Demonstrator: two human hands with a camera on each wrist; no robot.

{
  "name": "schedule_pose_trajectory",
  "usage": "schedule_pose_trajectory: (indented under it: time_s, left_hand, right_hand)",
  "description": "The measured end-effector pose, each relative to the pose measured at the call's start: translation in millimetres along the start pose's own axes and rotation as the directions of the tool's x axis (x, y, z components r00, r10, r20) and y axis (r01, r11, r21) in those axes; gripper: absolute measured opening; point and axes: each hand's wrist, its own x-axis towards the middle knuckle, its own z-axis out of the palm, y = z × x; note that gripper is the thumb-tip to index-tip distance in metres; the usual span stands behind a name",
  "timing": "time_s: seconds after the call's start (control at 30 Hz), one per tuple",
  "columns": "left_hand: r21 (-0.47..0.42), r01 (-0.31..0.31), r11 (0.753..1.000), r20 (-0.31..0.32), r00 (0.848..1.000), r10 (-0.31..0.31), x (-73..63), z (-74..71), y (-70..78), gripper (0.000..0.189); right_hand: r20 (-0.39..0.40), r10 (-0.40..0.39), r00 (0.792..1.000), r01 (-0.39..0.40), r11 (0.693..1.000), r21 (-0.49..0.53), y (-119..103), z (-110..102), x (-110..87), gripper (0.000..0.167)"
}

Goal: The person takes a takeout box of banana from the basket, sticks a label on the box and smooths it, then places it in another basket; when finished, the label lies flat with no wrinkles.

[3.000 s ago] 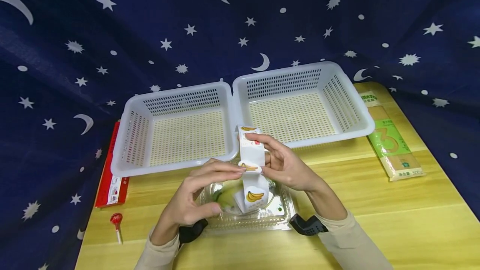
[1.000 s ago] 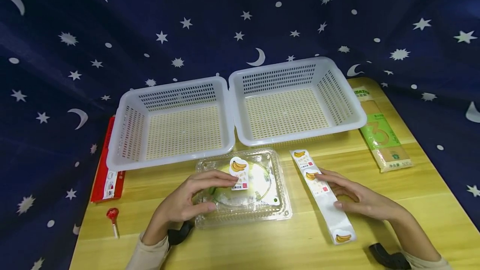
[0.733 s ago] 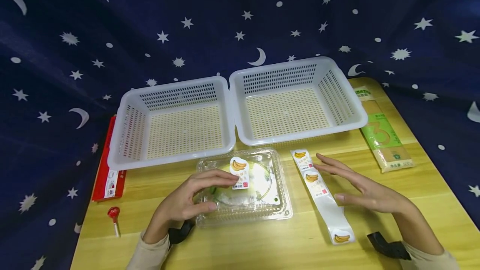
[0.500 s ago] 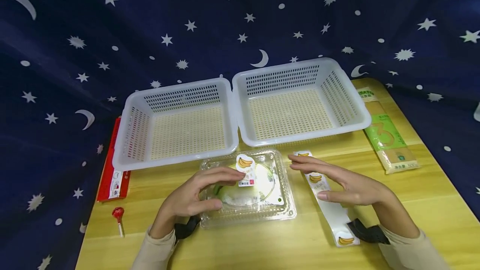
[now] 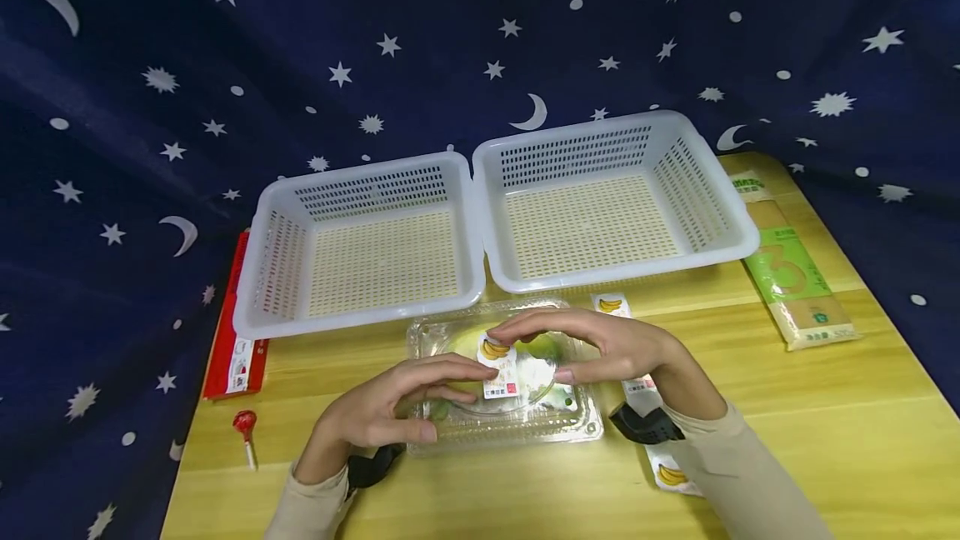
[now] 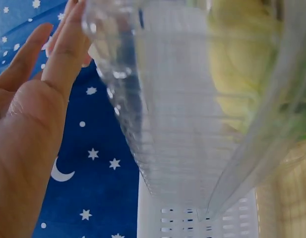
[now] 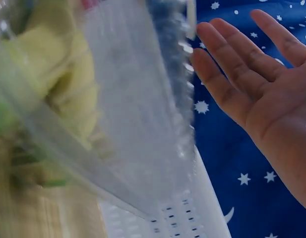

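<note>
A clear plastic clamshell box (image 5: pixel 525 432) lies shut on the table, with yellow and green produce inside, its kind blurred by the plastic. A white sticker (image 5: pixel 501 372) printed with bananas sits on its lid. My left hand (image 5: pixel 393 407) reaches over the box from the left, its extended fingertips at the sticker's left edge. From the right, my right hand (image 5: pixel 611 347) arches over the lid with its fingertips at the sticker's upper part. Under the right forearm lies a strip of banana stickers (image 5: pixel 670 472), partly hidden. Both wrist views show the box wall (image 6: pixel 177 99) beside extended fingers.
Two white slotted baskets (image 5: pixel 375 311) stand side by side behind the box. A red packet (image 5: pixel 232 357) and a red lollipop (image 5: pixel 244 422) lie at the left. At the right is a green-and-tan bag (image 5: pixel 795 282). A dark starry cloth (image 5: pixel 420 107) hangs behind.
The right hand laid the sticker strip down right of the box, let go of it and moved left to the sticker on the lid. The left hand stays at that sticker.
</note>
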Motion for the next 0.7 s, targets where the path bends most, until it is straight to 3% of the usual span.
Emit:
schedule_pose_trajectory:
  time_s: [0.2, 0.7]
  left_hand:
    - [-0.066, 0.026, 0.997, 0.007, 1.000, -0.025, 0.2, -1.7, -4.7, 0.058]
    - [-0.106, 0.040, 0.994, 0.044, 0.998, -0.035, -2.5, -5.7, -2.8, 0.060]
  right_hand:
    - [0.010, -0.024, 1.000, 0.023, 0.997, 0.076, 12.2, 2.7, 5.0, 0.054]
    - [0.039, 0.005, 0.999, -0.010, 0.992, 0.130, 29.0, 7.2, 5.3, 0.045]
